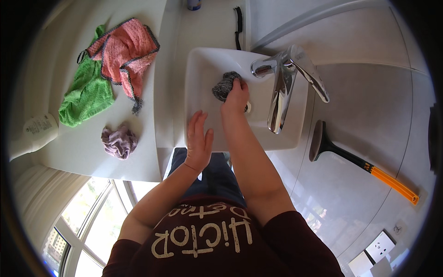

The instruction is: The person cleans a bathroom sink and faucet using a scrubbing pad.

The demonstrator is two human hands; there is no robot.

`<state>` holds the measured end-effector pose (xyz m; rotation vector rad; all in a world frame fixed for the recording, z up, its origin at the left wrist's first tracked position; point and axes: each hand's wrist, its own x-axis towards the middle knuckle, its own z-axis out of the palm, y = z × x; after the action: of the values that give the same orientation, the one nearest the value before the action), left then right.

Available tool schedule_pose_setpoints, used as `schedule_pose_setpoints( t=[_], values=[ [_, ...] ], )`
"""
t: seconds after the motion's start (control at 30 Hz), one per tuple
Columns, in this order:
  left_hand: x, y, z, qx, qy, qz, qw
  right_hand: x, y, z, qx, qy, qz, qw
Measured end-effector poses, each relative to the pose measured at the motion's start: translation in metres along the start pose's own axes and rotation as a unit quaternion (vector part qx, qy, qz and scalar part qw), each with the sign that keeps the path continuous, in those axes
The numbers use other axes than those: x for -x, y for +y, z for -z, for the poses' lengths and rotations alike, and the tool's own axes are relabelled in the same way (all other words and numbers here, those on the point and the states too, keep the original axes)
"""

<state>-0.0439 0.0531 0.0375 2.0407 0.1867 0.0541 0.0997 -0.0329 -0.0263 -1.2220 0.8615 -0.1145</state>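
My right hand (236, 97) is inside the white rectangular sink basin (198, 78), fingers closed on a grey scouring pad (224, 84) pressed against the basin's inner surface near the drain. My left hand (199, 141) lies flat on the basin's front rim, fingers apart, holding nothing. A chrome mixer tap (282, 87) arches over the basin just right of my right hand.
On the white counter to the left lie a pink cloth (124, 53) over a green cloth (85, 94), a crumpled mauve cloth (119, 141) and a white bottle (39, 129). A black-headed tool with an orange handle (364, 166) rests right of the basin.
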Motion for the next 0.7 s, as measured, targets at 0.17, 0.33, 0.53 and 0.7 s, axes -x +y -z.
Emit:
schedule_pose_setpoints(
  t=[0.17,0.33,0.53,0.7],
  values=[
    [0.002,-0.002,0.002,0.0,0.004,-0.006,1.0,0.007,-0.007,-0.003,-0.016,-0.004,-0.016,1.0],
    [0.001,-0.003,0.006,0.014,0.0,-0.001,1.0,0.006,-0.006,0.01,-0.061,0.071,-0.03,0.995],
    [0.011,-0.004,0.016,0.042,-0.017,-0.033,0.998,0.019,0.0,-0.021,0.184,-0.241,0.113,0.946],
    [0.012,-0.01,0.02,0.101,-0.002,-0.02,0.995,0.04,-0.002,-0.032,0.339,-0.31,0.18,0.87]
  ],
)
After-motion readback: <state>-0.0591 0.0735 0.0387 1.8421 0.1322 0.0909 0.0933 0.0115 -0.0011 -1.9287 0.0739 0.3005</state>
